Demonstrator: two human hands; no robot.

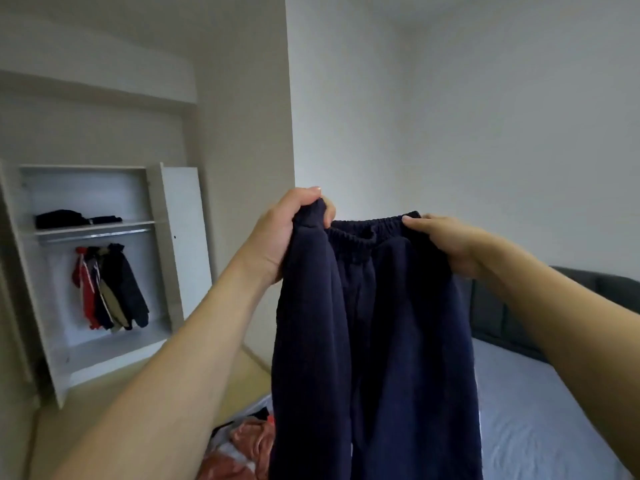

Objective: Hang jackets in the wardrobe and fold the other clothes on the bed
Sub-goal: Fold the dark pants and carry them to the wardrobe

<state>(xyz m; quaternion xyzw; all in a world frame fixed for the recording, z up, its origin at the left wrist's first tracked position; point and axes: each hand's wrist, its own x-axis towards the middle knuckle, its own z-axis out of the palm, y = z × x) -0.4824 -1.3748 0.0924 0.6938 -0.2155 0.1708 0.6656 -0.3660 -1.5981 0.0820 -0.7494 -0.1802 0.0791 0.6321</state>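
Both bare forearms reach up and forward from the lower corners of the head view, converging toward the middle. The left hand is raised, fingers curled over and thumb wrapped round a bunched corner of dark navy elastic-waisted fleece trousers. The right hand, slightly lower, pinches the waistband's other end.

A home bedroom: bed, open wardrobe with hanging jackets.

Pale grey walls filling the upper right of the frame, a projecting wall corner at centre, beige floor at lower left, dark padded headboard at right, soft even light, a recessed bulkhead at upper left
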